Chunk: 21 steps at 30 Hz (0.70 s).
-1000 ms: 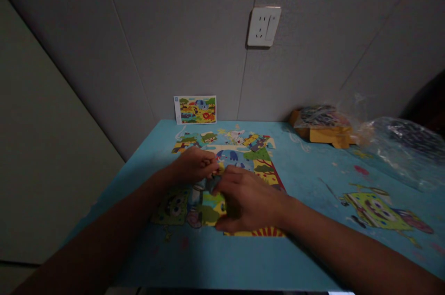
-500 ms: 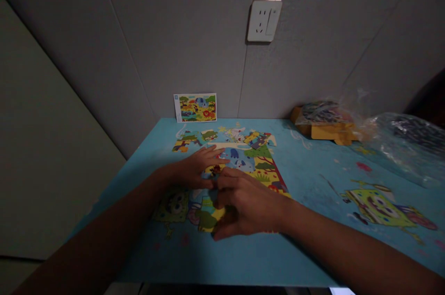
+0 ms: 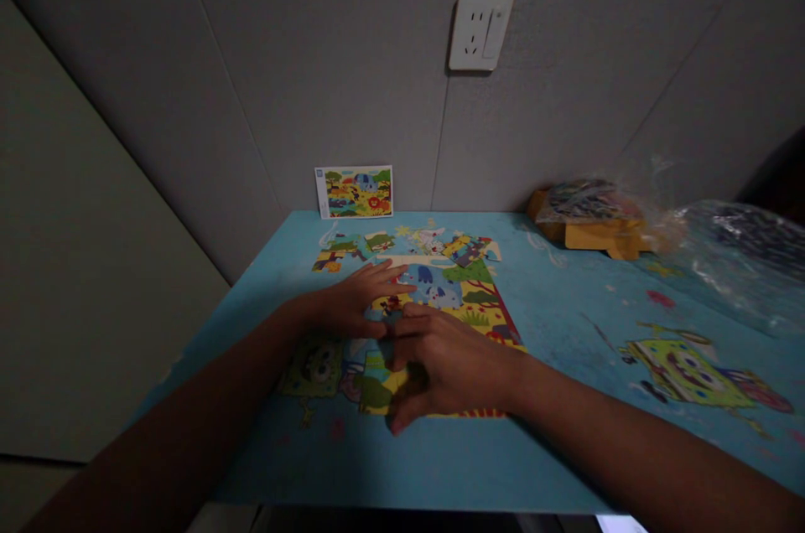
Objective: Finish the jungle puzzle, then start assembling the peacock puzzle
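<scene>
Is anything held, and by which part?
The left grip is spread, holding nothing; the right grip curls over the colourful flat jigsaw puzzle, so I can't tell.

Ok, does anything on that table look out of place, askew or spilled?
Nothing looks spilled. The loose pieces by the far edge of the puzzle look askew, turned at an angle to it. What lies under the left hand and right hand is hidden.
</scene>
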Each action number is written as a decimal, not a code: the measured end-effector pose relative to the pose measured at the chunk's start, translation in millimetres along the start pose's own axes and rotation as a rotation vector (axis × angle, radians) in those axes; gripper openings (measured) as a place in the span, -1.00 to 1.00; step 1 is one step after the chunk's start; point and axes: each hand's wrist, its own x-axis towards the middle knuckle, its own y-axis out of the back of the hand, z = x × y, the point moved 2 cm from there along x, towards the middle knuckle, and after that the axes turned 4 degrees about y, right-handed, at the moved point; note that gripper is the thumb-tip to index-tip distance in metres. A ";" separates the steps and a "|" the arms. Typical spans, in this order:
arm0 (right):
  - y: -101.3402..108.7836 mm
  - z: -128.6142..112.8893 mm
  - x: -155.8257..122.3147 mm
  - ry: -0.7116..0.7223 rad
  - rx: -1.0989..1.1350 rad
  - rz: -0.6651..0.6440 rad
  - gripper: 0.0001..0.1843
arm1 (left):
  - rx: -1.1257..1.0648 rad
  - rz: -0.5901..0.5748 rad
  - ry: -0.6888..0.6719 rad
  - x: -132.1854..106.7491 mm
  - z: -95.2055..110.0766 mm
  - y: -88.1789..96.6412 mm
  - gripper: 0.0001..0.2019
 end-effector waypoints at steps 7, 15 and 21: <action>14.5 7.5 -5.3 0.082 0.036 0.269 -0.81 | -0.010 0.017 0.015 0.1 3.0 1.2 -0.25; 18.0 10.8 -11.6 -0.012 0.167 0.414 -0.63 | -0.003 -0.010 0.033 1.1 8.5 3.0 -0.13; 8.4 12.4 -8.4 -0.014 0.102 -0.024 -0.61 | 0.039 -0.021 0.055 -0.8 8.7 0.1 0.08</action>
